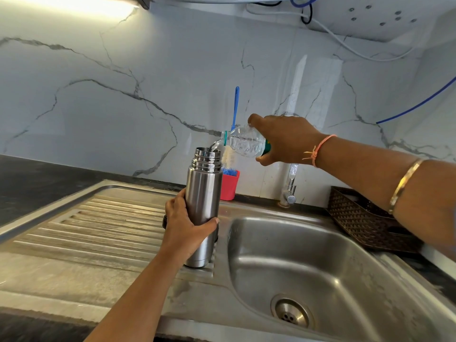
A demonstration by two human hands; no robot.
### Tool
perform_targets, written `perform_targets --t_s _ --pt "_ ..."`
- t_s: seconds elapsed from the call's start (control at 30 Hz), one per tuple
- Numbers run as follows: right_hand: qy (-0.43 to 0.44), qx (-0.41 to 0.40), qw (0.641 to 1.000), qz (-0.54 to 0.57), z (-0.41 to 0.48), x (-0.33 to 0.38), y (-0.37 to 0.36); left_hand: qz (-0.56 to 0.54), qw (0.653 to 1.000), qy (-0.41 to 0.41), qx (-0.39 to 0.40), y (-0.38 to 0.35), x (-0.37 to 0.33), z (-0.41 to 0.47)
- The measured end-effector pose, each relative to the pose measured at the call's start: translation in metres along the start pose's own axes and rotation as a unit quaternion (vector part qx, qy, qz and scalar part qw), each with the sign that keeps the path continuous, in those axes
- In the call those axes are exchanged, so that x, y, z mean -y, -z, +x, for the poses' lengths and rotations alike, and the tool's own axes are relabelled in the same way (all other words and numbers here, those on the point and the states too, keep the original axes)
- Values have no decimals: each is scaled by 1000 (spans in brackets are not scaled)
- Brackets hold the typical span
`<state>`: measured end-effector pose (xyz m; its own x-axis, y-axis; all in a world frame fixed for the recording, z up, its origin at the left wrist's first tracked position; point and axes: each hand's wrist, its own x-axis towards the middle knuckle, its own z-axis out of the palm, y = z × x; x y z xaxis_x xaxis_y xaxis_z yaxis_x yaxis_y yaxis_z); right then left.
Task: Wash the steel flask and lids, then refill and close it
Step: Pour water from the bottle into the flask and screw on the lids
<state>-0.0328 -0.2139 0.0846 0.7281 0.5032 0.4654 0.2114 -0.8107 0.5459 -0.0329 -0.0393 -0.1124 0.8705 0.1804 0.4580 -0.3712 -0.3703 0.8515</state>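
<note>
While left hand (183, 228) grips flask (203, 191), the bottle (244, 143) seemingly clears its rim.

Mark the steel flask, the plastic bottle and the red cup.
steel flask (202, 191): head view, bare upper body.
plastic bottle (243, 143): head view, clear ribbed middle.
red cup (230, 186): head view, front wall.

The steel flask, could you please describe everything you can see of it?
The flask is a brushed-steel cylinder with a narrower threaded neck, its lid off. It stands upright on the ribbed draining board. The left hand wraps its middle, while water streams into it from a plastic bottle tilted by the right hand.
</note>
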Motion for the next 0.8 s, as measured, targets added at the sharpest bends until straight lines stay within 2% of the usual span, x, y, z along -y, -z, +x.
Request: perform_targets --t_s 0.8 --pt "0 1 1000 -10 0 -1 2 -1 1000 -6 -2 1 -3 -2"
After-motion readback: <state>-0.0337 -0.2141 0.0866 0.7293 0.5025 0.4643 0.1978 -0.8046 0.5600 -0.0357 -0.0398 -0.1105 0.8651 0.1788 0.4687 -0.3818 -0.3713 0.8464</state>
